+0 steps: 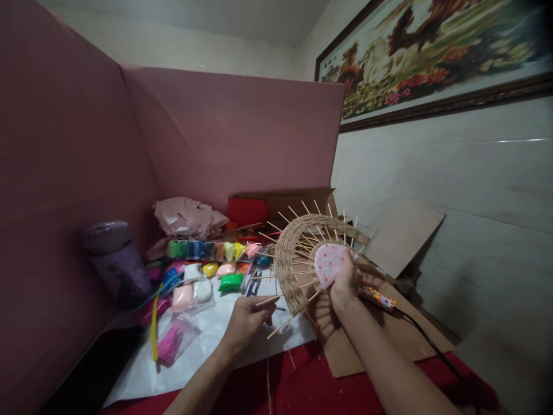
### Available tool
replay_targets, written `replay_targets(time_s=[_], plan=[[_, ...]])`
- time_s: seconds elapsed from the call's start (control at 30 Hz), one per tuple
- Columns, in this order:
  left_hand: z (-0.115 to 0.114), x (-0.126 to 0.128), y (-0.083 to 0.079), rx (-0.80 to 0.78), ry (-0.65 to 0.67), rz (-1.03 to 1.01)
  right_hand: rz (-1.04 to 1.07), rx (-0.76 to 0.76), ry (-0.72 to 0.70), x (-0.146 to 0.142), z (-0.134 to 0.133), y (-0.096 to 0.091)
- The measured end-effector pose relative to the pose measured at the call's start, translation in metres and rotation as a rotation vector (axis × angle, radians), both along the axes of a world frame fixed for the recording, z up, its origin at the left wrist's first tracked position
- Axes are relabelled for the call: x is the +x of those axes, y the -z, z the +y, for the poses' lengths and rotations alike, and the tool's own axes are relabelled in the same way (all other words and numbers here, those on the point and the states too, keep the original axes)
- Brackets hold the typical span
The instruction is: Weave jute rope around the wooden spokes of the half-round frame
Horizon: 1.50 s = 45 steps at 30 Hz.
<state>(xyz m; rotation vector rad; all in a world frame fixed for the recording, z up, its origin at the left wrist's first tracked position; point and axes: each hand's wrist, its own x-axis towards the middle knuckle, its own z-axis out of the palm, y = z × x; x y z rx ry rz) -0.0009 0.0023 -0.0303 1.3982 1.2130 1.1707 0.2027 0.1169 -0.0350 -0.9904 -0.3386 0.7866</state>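
Note:
My right hand grips a half-woven round basket by its pink dotted base, holding it tilted on edge. Thin wooden sticks fan out from the base, and tan twine is wound around them in a broad band. My left hand sits at the lower left of the basket, fingers pinched on the twine strand near one stick. Both hands hover above white paper and brown cardboard.
Several coloured clay packets and loose clay bags lie on the paper at the left. A purple lidded cup stands by the pink partition. A dotted tool with a black cable lies at the right, beside a leaning board.

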Motion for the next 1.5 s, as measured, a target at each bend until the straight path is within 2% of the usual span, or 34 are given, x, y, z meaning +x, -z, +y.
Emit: replay_targets(time_s=[0.17,0.3,0.43,0.67,0.8,0.9,1.07,1.3,1.5], plan=[[-0.005,0.011,0.008,-0.145,-0.072,-0.192,0.045,-0.026,0.06,-0.003,-0.002,-0.004],[-0.008,0.013,0.007,-0.125,-0.113,-0.19,0.038,-0.061,0.063,-0.004,-0.005,-0.008],[-0.013,0.01,0.007,0.039,-0.166,0.037,0.015,-0.075,0.084,-0.003,-0.006,-0.009],[-0.025,0.012,0.005,0.484,-0.263,0.704,-0.011,-0.076,0.093,-0.003,-0.008,-0.015],[-0.026,0.011,0.005,0.617,-0.355,0.966,-0.047,-0.054,0.133,-0.003,-0.009,-0.017],[-0.026,0.012,0.006,0.694,-0.385,1.024,-0.026,-0.009,0.126,-0.003,-0.009,-0.017],[-0.029,0.02,0.008,0.772,-0.304,0.974,-0.009,-0.051,0.113,-0.006,-0.009,-0.015],[-0.036,0.023,0.009,0.922,-0.325,1.134,0.004,-0.048,0.077,-0.008,-0.011,-0.017],[-0.037,0.023,0.009,0.99,-0.309,1.217,0.029,-0.066,0.078,-0.01,-0.011,-0.017]])
